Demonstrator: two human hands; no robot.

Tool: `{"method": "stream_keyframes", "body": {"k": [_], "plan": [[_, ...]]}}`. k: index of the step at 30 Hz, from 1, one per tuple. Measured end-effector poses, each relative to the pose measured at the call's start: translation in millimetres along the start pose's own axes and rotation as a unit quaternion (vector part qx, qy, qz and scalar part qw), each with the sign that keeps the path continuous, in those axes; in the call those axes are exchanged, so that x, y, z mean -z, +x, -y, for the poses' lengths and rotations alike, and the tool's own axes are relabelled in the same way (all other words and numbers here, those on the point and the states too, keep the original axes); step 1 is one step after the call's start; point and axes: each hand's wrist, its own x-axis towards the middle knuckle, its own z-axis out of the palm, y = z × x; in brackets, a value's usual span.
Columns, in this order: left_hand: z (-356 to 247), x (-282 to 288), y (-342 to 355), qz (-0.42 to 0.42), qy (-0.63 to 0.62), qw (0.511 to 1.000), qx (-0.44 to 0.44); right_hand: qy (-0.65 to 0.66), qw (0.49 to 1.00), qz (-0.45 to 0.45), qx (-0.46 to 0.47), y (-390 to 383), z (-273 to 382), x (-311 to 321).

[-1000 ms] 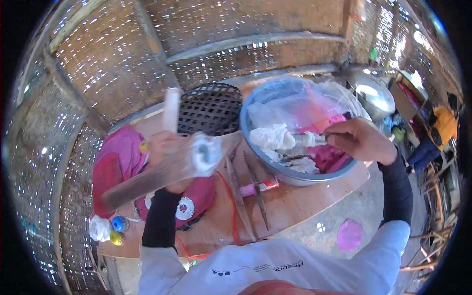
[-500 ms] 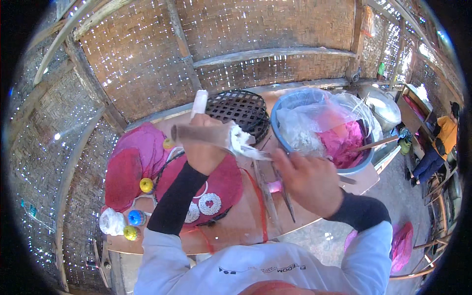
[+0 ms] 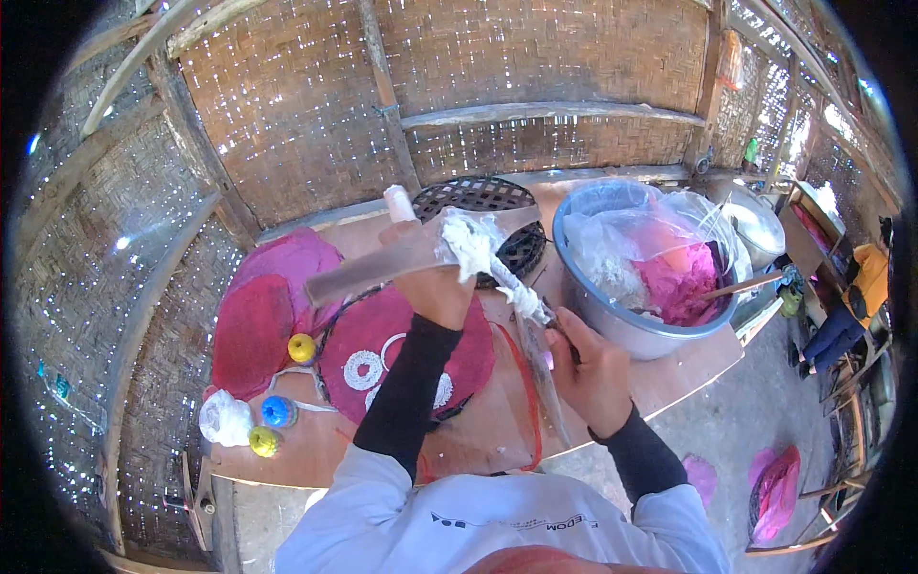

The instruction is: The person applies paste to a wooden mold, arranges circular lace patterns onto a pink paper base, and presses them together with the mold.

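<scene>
My left hand [image 3: 435,292] is closed around a brown-grey, flat-looking wooden piece [image 3: 359,271] above the table. Sticky white paste [image 3: 470,239] coats its far end, and a pale stub [image 3: 399,204] sticks up beyond my fingers. My right hand [image 3: 595,378] grips a slim dark spatula-like tool [image 3: 548,314]; paste covers its tip and joins the lump on the wood. Below my left forearm lies a dark red round sheet [image 3: 459,344] with white ring shapes [image 3: 362,370] on it, partly hidden by the arm.
A grey-blue tub [image 3: 641,337] holds plastic, pink dough and a wooden stick. A black woven basket [image 3: 478,194] stands behind my hands. Red and pink round sheets [image 3: 253,335], yellow and blue [image 3: 278,411] small rolls and a white bag [image 3: 226,418] lie left. Another person [image 3: 865,277] stands far right.
Both hands have shifted; the wooden piece is turned with its pasted end higher. The tool's tip now carries a clump of paste, and my right hand is lower and closed on its handle.
</scene>
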Motion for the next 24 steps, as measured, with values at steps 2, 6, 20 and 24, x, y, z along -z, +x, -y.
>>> {"method": "stream_keyframes", "body": {"k": [2,6,20,24], "plan": [[9,2,2,0.01,-0.191,0.975,0.115,0.022,0.998,0.054,-0.024,-2,1,18],[14,14,15,-0.01,-0.317,0.938,0.14,-0.121,0.981,0.106,-0.106,5,-47,75],[63,71,24,0.193,-0.844,0.495,0.073,0.207,0.915,0.346,-0.006,40,-35,-37],[55,54,3,0.157,-0.928,0.332,0.06,0.569,0.695,0.335,-0.284,-5,20,-77]]}}
